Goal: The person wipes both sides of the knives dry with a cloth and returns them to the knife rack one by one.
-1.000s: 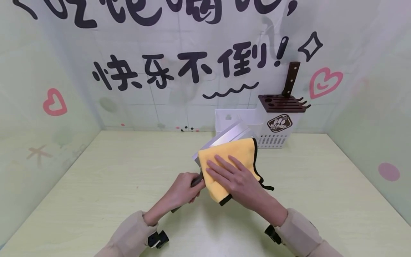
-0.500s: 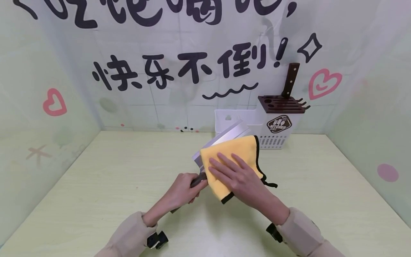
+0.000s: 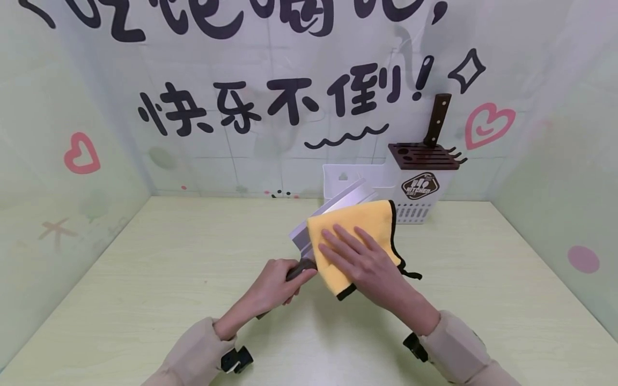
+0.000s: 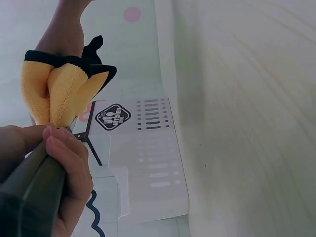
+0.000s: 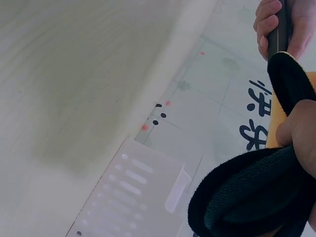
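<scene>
My left hand (image 3: pixel 279 281) grips the dark handle (image 3: pixel 300 268) of a cleaver. Its broad metal blade (image 3: pixel 332 208) points up and to the right. Over much of the blade lies a yellow cloth (image 3: pixel 372 214) with black edging. My right hand (image 3: pixel 364 262) holds this cloth against the blade, its fingers stretched across the top. In the right wrist view, the thumb (image 5: pixel 301 133) presses the cloth from the other side, near the dark folds (image 5: pixel 247 192). In the left wrist view, curled fingers (image 4: pixel 71 163) wrap the handle. The blade's covered part is hidden.
Behind the blade, a white knife holder (image 3: pixel 419 206) stands against the back wall. Its brown slotted top (image 3: pixel 425 155) carries one knife with a brown handle (image 3: pixel 438 119). Pale walls bound the light wooden table (image 3: pixel 169 257) on the left, right and back.
My right hand and the cloth have slid a little up and to the right along the blade, baring more of it near the handle. The left hand and the cleaver stay almost still.
</scene>
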`<state>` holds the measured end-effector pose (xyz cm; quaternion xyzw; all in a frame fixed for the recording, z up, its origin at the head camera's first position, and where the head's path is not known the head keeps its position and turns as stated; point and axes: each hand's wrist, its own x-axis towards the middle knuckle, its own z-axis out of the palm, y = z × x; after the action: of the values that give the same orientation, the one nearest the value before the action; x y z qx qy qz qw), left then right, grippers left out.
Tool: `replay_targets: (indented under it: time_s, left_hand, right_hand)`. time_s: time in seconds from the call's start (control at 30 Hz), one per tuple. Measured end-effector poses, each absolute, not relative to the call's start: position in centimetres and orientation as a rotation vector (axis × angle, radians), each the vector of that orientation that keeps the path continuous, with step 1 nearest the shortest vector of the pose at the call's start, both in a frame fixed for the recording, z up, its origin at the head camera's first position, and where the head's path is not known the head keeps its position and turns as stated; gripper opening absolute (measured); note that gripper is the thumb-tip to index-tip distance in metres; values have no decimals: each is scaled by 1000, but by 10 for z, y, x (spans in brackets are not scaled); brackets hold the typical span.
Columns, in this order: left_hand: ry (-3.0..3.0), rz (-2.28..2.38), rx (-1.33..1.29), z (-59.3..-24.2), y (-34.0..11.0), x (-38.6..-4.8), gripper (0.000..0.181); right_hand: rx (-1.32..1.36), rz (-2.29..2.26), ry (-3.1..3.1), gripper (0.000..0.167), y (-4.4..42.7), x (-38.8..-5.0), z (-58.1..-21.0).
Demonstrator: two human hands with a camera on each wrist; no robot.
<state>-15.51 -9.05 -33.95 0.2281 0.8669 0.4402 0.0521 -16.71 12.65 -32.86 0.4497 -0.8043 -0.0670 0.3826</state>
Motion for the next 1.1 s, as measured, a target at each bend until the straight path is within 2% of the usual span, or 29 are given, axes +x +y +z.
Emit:
replay_targets:
  time_s: [0.2,0.3,0.57,1.1]
  left_hand:
    - [2646,1338,691,-341,-91,-155,40]
    - [2648,1342,688,-341,-91,-155,41]
    - [2661,1346,676,-340,-93,-154,41]
    - [2713,1313,709,-342,-96,-154,40]
  right_hand:
    - [1117,-167,-2071,39,132,-169,-327]
    - [1100,-151,-2103,47,135,-170,-326]
    - [1046,-86,-2140,54,144,-173,-325]
    - [951,56,-2148,59,161,-183,-325]
